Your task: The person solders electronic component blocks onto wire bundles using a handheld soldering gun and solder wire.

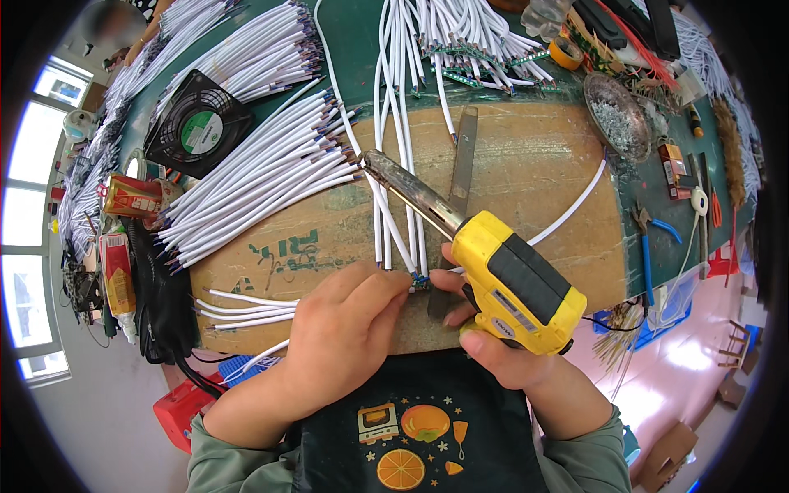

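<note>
- Bench: green mat (362,74) w/ brown cardboard sheet (526,164) laid over it at centre; windows at 9 o'clock edge.
- Left hand (345,329), 6 o'clock: fingertips pinched narrow on a small circuit piece (420,281) at the near end of white cables (394,164) that run up toward 12.
- Right hand (501,349), approx 5 o'clock: wrapped tight round yellow soldering gun (514,287); its metal barrel (407,191) points toward 11, away from the pinched piece. Thumb just beside the circuit piece.
- Metal file (460,164): flat on cardboard, runs from 12 down under the gun.
- Cut white cable bundles (263,177): fanned at 10 o'clock, bare coloured ends facing centre; more at 12.
- Black fan (197,123): 10 o'clock, beside the bundles.
- Round metal dish (616,119) w/ grey bits: 2 o'clock.
- Tape roll (565,52): 1 o'clock.
- Blue-handled pliers (649,238): 3 o'clock, on mat.
</note>
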Action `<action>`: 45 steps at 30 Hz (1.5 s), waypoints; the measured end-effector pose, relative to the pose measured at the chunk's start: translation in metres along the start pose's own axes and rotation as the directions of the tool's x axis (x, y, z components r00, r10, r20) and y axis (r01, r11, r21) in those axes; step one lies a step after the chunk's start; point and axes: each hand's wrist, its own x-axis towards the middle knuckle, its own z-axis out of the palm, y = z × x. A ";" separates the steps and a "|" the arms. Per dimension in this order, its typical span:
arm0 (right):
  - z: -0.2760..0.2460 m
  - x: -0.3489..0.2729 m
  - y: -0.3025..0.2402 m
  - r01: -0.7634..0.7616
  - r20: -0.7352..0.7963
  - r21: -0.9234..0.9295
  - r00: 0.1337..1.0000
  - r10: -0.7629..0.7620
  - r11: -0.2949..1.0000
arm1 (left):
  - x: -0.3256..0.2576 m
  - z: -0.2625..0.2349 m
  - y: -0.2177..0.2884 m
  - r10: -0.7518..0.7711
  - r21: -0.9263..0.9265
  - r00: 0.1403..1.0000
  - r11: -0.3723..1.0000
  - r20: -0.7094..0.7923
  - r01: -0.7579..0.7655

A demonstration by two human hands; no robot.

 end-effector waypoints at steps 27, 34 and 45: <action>-0.001 0.000 0.005 0.025 -0.025 0.017 0.999 -0.024 1.000 | -0.006 0.015 -0.002 0.079 0.110 0.996 0.991 -0.044 -0.074; 0.000 -0.033 -0.005 -0.003 -0.113 0.341 0.993 0.044 0.940 | -0.002 0.015 -0.009 0.130 0.067 0.989 0.990 -0.076 -0.125; -0.011 -0.103 0.012 -0.051 -0.219 0.227 0.970 0.102 0.972 | 0.000 0.016 -0.008 0.138 -0.040 0.990 0.989 -0.028 -0.139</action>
